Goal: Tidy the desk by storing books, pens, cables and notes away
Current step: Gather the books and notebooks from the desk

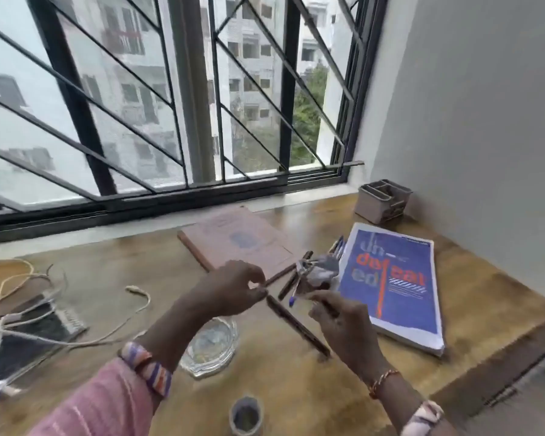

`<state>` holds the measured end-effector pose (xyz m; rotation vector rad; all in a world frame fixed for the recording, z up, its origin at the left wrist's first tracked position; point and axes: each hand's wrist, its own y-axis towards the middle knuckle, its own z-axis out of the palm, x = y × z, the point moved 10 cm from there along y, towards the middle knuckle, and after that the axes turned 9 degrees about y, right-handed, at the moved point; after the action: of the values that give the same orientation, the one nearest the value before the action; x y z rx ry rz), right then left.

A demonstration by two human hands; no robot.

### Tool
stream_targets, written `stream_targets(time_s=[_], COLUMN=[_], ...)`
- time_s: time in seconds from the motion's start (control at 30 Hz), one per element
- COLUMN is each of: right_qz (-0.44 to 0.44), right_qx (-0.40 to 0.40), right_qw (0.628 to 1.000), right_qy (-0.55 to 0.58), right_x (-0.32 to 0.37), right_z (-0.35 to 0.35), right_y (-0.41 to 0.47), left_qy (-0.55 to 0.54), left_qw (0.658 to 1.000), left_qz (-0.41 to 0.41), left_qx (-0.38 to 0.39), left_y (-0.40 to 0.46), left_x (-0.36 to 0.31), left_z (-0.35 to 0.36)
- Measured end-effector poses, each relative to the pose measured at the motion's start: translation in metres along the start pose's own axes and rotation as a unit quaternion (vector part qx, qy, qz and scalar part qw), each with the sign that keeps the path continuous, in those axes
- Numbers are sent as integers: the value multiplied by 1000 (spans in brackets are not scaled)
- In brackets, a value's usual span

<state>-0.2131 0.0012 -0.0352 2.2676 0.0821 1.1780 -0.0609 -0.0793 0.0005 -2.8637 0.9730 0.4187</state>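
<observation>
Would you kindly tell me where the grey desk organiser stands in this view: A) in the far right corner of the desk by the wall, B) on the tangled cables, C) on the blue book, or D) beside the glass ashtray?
A: the grey desk organiser stands in the far right corner of the desk, beyond the blue book and against the wall.

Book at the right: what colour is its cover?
Blue book cover with red lettering, white border; head view.

Both hands raised, left hand apparently pinching, right hand gripping
</observation>
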Motion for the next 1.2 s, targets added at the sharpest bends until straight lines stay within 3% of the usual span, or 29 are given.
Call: stream_targets(time_s=[0.07, 0.13, 0.2, 0.27, 0.37, 0.47, 0.6, 0.7, 0.73, 0.8, 0.93, 1.2], right_qz=[9, 24, 50, 112, 202, 189, 195, 184, 183, 174, 253, 276], right_qx=[-87, -113, -72, -3, 74, 61, -4, -59, -77, -105, -60, 80], right_qw=[995, 984, 964, 948, 941, 957, 970, 971, 968, 960, 933, 937], right_qy=[-40, -133, -252, -299, -262, -210, -145, -142, -152, -195, -247, -200], right_x=[-13, -23, -46, -75, -115, -123, -140, -155, -157, -165, -207, -249], right_z=[-29, -49, -61, -67, -81, -105, -158, -204, -218, -243, -270, -262], right_y=[4, 5, 6, -3, -30, -47, -65, -68, -66, -61, -50, -12], left_qy=[27, 31, 22, 44, 82, 111, 125, 167, 168, 157, 149, 88], left_qw=[998, 994, 984, 974, 965, 957, 959, 958, 961, 968, 980, 991], left_qz=[52, 107, 178, 221, 246, 259, 236, 232, 217, 165, 102, -90], left_qx=[7, -4, -16, -2, 42, 69, 100, -27, -7, 104, 85, 42], left_y=[25, 40, 52, 61, 75, 83, 92, 95, 95, 94, 95, 100], left_x=[-21, -50, -82, -105, -126, -147, -168, -195, -198, -196, -218, -236], left_z=[10, 18, 32, 53, 90, 111, 133, 121, 129, 162, 175, 183])
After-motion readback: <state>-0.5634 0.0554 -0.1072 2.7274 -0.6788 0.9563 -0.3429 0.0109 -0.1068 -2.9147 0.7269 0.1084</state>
